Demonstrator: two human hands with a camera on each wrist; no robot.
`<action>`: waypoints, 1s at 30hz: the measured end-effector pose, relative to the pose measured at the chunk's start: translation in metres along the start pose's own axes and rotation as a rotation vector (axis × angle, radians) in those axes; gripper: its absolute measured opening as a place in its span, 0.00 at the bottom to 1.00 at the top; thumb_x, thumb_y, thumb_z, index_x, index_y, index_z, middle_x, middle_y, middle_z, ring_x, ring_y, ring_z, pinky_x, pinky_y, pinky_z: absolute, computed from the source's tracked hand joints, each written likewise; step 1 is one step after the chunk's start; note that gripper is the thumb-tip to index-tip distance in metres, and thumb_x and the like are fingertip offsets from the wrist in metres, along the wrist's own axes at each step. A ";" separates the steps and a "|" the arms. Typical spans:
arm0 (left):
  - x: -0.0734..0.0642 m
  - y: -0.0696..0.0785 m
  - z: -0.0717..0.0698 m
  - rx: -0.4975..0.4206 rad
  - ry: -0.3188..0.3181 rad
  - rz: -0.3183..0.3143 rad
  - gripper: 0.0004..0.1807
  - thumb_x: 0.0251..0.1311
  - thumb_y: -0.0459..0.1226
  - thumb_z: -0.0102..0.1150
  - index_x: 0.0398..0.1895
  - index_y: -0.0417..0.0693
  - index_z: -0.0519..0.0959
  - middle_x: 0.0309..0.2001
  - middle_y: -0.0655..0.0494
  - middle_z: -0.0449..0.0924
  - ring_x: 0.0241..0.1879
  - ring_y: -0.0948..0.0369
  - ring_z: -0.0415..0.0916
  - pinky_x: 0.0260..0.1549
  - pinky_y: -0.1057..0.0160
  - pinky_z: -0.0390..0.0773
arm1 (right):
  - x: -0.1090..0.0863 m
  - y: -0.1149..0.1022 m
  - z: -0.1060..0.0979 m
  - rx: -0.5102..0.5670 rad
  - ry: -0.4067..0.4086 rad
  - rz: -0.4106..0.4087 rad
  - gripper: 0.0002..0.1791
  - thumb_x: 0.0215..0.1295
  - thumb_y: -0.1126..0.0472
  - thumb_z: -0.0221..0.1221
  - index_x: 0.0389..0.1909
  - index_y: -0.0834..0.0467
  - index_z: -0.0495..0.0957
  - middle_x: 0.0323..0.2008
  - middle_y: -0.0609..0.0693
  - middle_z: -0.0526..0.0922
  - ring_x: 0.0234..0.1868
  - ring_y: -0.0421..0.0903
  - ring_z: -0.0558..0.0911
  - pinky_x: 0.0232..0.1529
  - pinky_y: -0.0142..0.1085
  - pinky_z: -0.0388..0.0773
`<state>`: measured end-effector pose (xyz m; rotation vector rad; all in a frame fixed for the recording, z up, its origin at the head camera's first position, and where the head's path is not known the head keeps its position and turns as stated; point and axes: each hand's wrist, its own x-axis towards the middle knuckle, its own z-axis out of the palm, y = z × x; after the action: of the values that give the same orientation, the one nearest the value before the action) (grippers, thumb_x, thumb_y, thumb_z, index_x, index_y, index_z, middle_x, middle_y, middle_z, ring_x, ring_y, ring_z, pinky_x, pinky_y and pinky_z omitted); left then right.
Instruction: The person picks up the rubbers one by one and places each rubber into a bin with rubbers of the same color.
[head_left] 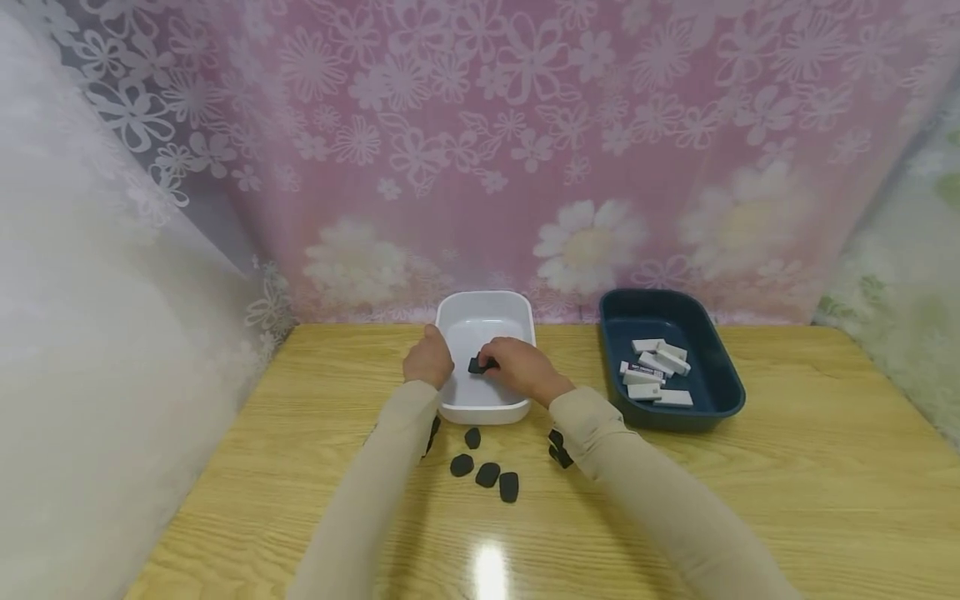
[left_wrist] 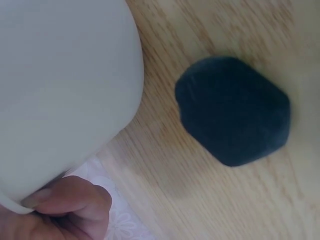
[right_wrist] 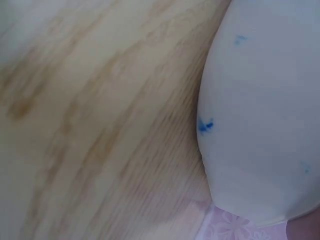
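My left hand (head_left: 429,358) grips the left rim of a white plastic basin (head_left: 480,415); in the left wrist view, the thumb and fingers (left_wrist: 75,205) pinch its edge. Over the inside of the basin, my right hand (head_left: 521,367) pinches a flat black stone (head_left: 475,366) between its fingertips. Several more black stones lie on the table in front of the basin, among them a rounded one (head_left: 462,465) and an oblong one (head_left: 509,487). A large angular black stone (left_wrist: 232,112) shows beside the basin in the left wrist view. The right wrist view catches mainly the basin's outer wall (right_wrist: 260,110).
A dark blue basin (head_left: 723,383) stands to the right, with several white blocks (head_left: 643,373) in it, one of them bearing a printed label. Behind both basins hangs a pink flowered curtain (head_left: 480,167). The wooden table (head_left: 810,467) reaches out on both sides.
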<state>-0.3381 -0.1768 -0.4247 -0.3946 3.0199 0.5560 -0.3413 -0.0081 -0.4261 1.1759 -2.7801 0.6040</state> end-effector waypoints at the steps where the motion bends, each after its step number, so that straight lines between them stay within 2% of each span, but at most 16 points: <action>1: 0.000 0.001 0.000 0.002 -0.001 0.000 0.25 0.62 0.35 0.59 0.57 0.35 0.61 0.38 0.40 0.80 0.36 0.46 0.81 0.33 0.51 0.79 | -0.001 0.000 -0.001 -0.007 -0.004 0.002 0.07 0.58 0.65 0.66 0.38 0.58 0.81 0.38 0.50 0.82 0.42 0.47 0.79 0.47 0.40 0.74; 4: 0.000 0.003 0.001 0.007 0.002 0.002 0.24 0.62 0.35 0.59 0.57 0.35 0.61 0.37 0.40 0.80 0.36 0.47 0.81 0.32 0.52 0.79 | -0.003 -0.001 -0.003 -0.033 -0.021 0.013 0.07 0.59 0.65 0.66 0.37 0.58 0.81 0.38 0.50 0.81 0.41 0.47 0.80 0.46 0.41 0.74; 9: -0.001 0.006 0.001 -0.001 -0.004 0.010 0.24 0.62 0.34 0.58 0.57 0.35 0.61 0.37 0.40 0.80 0.36 0.47 0.80 0.32 0.52 0.79 | -0.002 -0.001 -0.004 -0.105 -0.081 0.074 0.04 0.60 0.62 0.66 0.35 0.56 0.81 0.36 0.47 0.79 0.38 0.45 0.78 0.43 0.40 0.75; 11: -0.001 0.007 0.001 -0.006 -0.004 0.010 0.24 0.62 0.34 0.58 0.57 0.35 0.61 0.38 0.40 0.80 0.36 0.47 0.80 0.32 0.52 0.79 | -0.001 0.000 -0.004 -0.103 -0.086 0.094 0.03 0.62 0.60 0.64 0.33 0.54 0.81 0.35 0.46 0.77 0.37 0.44 0.77 0.41 0.39 0.74; 14: 0.001 0.007 0.001 -0.010 0.003 0.009 0.24 0.62 0.35 0.58 0.57 0.35 0.61 0.39 0.39 0.80 0.37 0.46 0.80 0.33 0.52 0.79 | 0.000 0.003 -0.002 -0.041 -0.019 0.103 0.04 0.65 0.59 0.61 0.34 0.54 0.82 0.35 0.46 0.77 0.36 0.43 0.76 0.40 0.38 0.74; 17: 0.001 0.007 0.001 -0.016 0.006 0.007 0.25 0.62 0.35 0.59 0.58 0.35 0.61 0.39 0.39 0.80 0.37 0.46 0.80 0.34 0.51 0.79 | -0.002 0.007 -0.002 0.092 0.089 0.101 0.06 0.67 0.59 0.59 0.37 0.56 0.82 0.38 0.48 0.78 0.38 0.45 0.77 0.42 0.38 0.74; 20: 0.000 0.005 0.001 -0.023 -0.002 0.004 0.26 0.62 0.35 0.58 0.59 0.34 0.60 0.38 0.39 0.80 0.36 0.46 0.80 0.33 0.51 0.79 | -0.011 0.008 -0.005 0.208 0.179 0.064 0.07 0.67 0.60 0.58 0.37 0.58 0.82 0.40 0.49 0.78 0.42 0.49 0.78 0.45 0.40 0.74; 22: 0.000 0.004 0.000 -0.026 -0.005 0.004 0.26 0.62 0.34 0.58 0.59 0.34 0.60 0.37 0.39 0.80 0.35 0.46 0.80 0.32 0.52 0.79 | -0.020 0.004 -0.009 0.235 0.209 0.018 0.05 0.67 0.61 0.59 0.36 0.58 0.81 0.40 0.49 0.78 0.43 0.49 0.78 0.47 0.41 0.74; 25: 0.001 0.002 -0.001 -0.019 -0.006 0.007 0.26 0.63 0.34 0.57 0.58 0.33 0.59 0.36 0.39 0.80 0.34 0.46 0.80 0.31 0.52 0.79 | -0.037 -0.003 -0.016 0.209 0.239 -0.054 0.03 0.65 0.62 0.60 0.36 0.57 0.81 0.40 0.47 0.78 0.44 0.46 0.77 0.48 0.40 0.74; 30: 0.003 0.002 0.002 -0.009 -0.018 0.006 0.26 0.64 0.35 0.56 0.59 0.33 0.58 0.38 0.39 0.80 0.36 0.46 0.80 0.34 0.51 0.79 | -0.070 -0.014 -0.024 0.128 0.219 -0.153 0.04 0.64 0.62 0.61 0.38 0.55 0.81 0.41 0.44 0.79 0.42 0.41 0.78 0.46 0.36 0.75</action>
<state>-0.3417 -0.1747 -0.4257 -0.3788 3.0031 0.5711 -0.2840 0.0399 -0.4136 1.2477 -2.4771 0.8501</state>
